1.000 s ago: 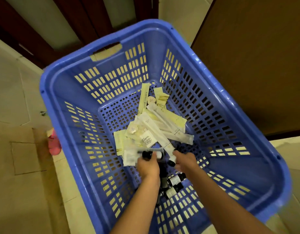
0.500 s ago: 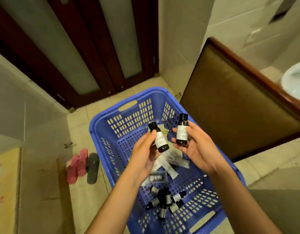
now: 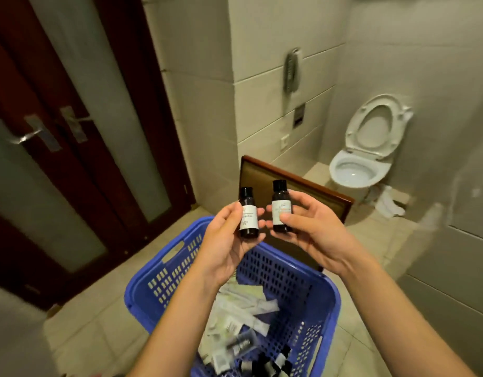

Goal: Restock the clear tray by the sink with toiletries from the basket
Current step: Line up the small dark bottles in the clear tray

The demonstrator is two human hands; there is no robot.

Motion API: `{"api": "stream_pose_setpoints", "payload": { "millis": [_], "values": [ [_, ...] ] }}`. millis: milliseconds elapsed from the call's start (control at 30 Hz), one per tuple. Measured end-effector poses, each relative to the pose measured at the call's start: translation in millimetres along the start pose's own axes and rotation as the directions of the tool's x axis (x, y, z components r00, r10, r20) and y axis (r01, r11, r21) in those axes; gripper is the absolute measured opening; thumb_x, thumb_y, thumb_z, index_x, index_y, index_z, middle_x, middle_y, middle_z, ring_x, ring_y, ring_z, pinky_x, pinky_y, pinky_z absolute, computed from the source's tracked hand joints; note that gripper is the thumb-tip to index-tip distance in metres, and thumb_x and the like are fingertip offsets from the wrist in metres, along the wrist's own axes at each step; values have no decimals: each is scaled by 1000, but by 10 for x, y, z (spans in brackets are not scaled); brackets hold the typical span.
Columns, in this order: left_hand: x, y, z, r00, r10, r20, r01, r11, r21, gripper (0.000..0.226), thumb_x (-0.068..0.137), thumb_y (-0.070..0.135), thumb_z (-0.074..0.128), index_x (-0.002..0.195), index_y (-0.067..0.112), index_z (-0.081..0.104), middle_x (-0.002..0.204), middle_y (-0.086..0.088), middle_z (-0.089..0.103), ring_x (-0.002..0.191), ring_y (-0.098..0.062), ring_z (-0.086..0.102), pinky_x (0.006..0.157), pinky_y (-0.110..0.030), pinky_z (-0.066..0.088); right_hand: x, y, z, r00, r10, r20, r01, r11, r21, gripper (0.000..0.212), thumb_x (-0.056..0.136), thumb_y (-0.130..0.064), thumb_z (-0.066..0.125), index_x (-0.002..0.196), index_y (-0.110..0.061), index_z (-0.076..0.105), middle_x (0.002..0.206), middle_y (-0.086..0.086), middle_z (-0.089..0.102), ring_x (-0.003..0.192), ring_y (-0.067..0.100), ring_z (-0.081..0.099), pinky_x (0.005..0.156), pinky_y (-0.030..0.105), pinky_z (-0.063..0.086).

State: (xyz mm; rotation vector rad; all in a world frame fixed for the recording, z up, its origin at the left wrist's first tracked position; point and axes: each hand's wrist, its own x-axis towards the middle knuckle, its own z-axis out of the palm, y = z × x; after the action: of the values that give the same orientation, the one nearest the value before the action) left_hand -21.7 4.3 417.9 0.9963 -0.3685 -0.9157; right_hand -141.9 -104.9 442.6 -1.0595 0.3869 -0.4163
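Observation:
Two small dark bottles with white labels are held upright in front of me, above the blue basket (image 3: 164, 270). My left hand (image 3: 224, 240) grips the left bottle (image 3: 248, 213) between thumb and fingers. My right hand (image 3: 311, 229) holds the right bottle (image 3: 281, 206) the same way. Inside the basket lie several white sachets (image 3: 243, 308) and more dark bottles (image 3: 273, 363) near its front end. The clear tray and the sink are out of view.
The basket stands on a tiled floor. A brown wooden-edged panel (image 3: 297, 191) rises just behind it. Dark double doors (image 3: 72, 148) with frosted glass are to the left. A toilet (image 3: 360, 161) with raised lid sits at the back right, a wall phone (image 3: 291, 70) above.
Both hands lifted out of the basket, each with one dark bottle, and rose to chest height. My view tilted up from the basket to the doors and toilet.

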Motion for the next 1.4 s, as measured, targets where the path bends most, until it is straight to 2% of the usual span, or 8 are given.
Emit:
{"api": "stream_pose_setpoints", "payload": {
  "millis": [167,333,500,567,700,933,1167,1400],
  "values": [
    [-239,73,395,981,-34,188,23,998,61,18,97,23,43,102,11,55,88,-11,71,69,-18,68,60,-29,59,-635,-143,46,973,-186,-138,178,982,-66,46,81,14,56,112,-19,53,89,5,73,77,18,70,70,30,60],
    [-497,-115,1032,914,-128,386,105,991,80,18,97,20,44,102,8,56,87,-10,70,70,-18,67,63,-30,58,-1363,-338,-162,894,-328,-305,290,943,-163,47,79,14,57,110,-21,54,85,2,74,73,14,70,68,27,59],
    [-871,-565,1891,766,-260,588,231,965,127,18,97,19,45,106,7,55,89,-10,70,72,-17,68,62,-31,58,-2381,-595,-536,731,-442,-519,379,897,-230,44,79,12,58,108,-21,55,91,7,71,74,17,69,71,31,59],
    [-1118,-788,2273,688,-332,646,295,941,169,13,96,17,45,102,10,54,91,-11,70,70,-17,69,60,-31,58,-2904,-662,-690,635,-475,-609,417,875,-247,43,78,10,59,107,-22,55,92,8,71,75,20,69,74,32,58],
    [-1738,-1296,3015,505,-437,744,393,884,252,9,97,16,44,97,12,53,92,-12,68,69,-18,70,61,-33,59,-4010,-715,-954,406,-514,-756,495,819,-291,53,65,1,66,113,-19,53,95,11,71,76,22,72,64,28,60],
    [-3183,-2200,4059,152,-537,830,394,803,447,10,97,15,44,95,12,53,94,-10,67,74,-18,65,62,-33,59,-6000,-521,-1147,0,-523,-852,412,777,-477,39,82,12,56,102,-22,54,89,9,66,65,17,69,70,30,58],
    [-4687,-3225,4612,-128,-641,757,406,662,630,13,97,14,44,106,11,53,94,-10,69,76,-20,67,68,-36,58,-7793,39,-1135,-326,-401,-856,310,810,-498,47,80,13,58,117,-15,49,90,9,66,69,17,69,69,30,59],
    [-6042,-4161,4708,-404,-730,552,220,508,833,11,96,14,46,103,10,55,95,-9,67,77,-19,65,70,-34,58,-8970,1009,-1006,-631,-127,-765,306,866,-396,48,82,6,62,121,-16,48,93,4,66,80,17,65,70,25,57]
  ]
}}
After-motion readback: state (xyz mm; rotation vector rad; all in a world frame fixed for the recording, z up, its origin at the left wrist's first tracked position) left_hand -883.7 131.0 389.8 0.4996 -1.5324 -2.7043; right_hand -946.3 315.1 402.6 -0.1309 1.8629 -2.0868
